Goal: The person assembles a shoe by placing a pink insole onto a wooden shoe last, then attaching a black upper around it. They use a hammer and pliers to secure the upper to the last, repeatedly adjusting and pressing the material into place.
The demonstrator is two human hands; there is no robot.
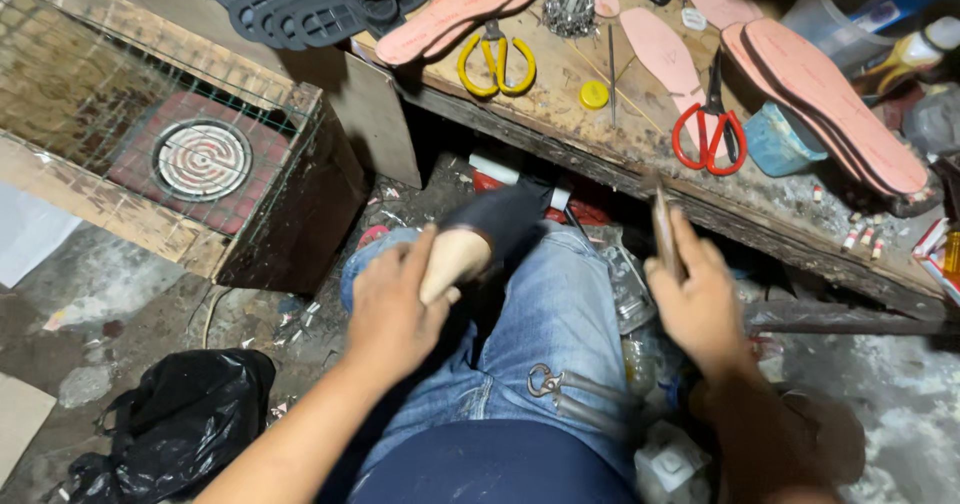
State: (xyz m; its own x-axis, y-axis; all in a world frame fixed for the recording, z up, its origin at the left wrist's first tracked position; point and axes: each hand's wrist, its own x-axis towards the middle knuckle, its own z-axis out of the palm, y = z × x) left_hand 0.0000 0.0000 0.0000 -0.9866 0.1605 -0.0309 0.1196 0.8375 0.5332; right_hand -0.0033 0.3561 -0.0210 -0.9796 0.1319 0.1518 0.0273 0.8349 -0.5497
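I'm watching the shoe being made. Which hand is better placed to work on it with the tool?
Probably the right hand: it already grips the thin tool, raised beside the shoe. The left hand is busy holding the shoe on its last on the knee.

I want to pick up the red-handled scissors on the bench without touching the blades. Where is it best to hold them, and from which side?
Probably by the two red loop handles of the red-handled scissors. They lie flat on the wooden bench with the handles toward the person's edge and the dark blades pointing away, over a pink insole. Coming from the near edge, fingers meet the loops first.
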